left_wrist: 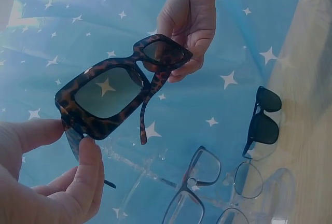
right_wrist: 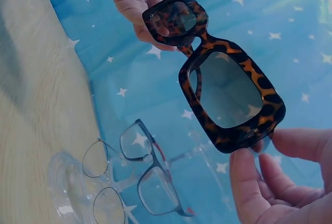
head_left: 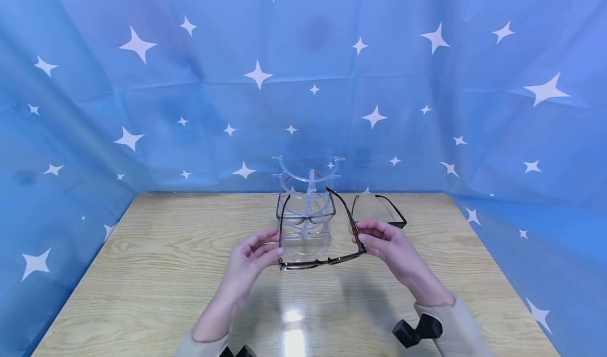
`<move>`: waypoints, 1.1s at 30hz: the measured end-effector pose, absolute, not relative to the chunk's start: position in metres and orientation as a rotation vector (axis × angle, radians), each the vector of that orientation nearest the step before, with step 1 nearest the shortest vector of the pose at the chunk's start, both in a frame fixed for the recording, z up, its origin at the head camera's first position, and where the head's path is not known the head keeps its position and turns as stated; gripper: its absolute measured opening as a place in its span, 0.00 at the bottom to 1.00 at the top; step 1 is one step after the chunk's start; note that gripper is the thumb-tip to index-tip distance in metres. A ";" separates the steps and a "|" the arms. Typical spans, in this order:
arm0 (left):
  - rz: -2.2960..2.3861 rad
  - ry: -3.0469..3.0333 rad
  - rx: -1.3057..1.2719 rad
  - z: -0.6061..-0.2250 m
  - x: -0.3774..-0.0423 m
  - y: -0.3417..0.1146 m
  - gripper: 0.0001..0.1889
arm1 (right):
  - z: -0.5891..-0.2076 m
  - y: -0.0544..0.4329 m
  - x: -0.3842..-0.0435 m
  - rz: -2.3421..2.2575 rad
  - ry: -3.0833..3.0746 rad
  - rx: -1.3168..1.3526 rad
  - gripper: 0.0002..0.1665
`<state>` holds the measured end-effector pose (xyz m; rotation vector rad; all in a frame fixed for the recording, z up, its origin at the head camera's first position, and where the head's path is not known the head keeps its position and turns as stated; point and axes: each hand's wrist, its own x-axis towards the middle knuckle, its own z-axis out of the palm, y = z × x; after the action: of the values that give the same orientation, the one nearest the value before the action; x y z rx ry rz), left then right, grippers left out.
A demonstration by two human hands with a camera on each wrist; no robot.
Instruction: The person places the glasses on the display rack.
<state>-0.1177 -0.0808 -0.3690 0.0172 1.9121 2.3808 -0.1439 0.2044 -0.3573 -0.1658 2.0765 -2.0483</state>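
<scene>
A pair of tortoiseshell sunglasses (head_left: 303,265) is held up in front of the clear display stand (head_left: 311,182), its temples pointing toward the stand. My left hand (head_left: 251,256) pinches the left temple near the hinge between thumb and fingers. On the other side my right hand (head_left: 386,244) grips the right temple close to its hinge. The wide rectangular rims and greenish lenses (right_wrist: 228,92) show in the right wrist view. Grey-framed eyeglasses (right_wrist: 151,160) sit on the stand behind, with thin round wire glasses (right_wrist: 108,156) on a lower level.
Black sunglasses (left_wrist: 264,125) lie on the wooden table (head_left: 175,273) right of the stand, partly behind my right hand in the head view. The stand's upper arms (head_left: 308,178) are curved clear plastic. A blue star-patterned curtain (head_left: 313,109) hangs behind the table.
</scene>
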 end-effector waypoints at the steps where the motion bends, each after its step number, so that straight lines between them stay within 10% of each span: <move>1: 2.384 1.922 0.007 -0.368 -0.120 -0.081 0.23 | -0.356 0.204 -0.147 -2.057 2.068 -0.169 0.15; 33: 2.689 1.864 -0.317 -0.368 -0.210 -0.067 0.15 | -0.349 0.183 -0.235 -2.247 1.919 0.034 0.09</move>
<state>-0.2096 -0.0671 -0.3679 -0.3175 1.8638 2.6894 -0.2348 0.1826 -0.3495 0.0342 1.9185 -2.2466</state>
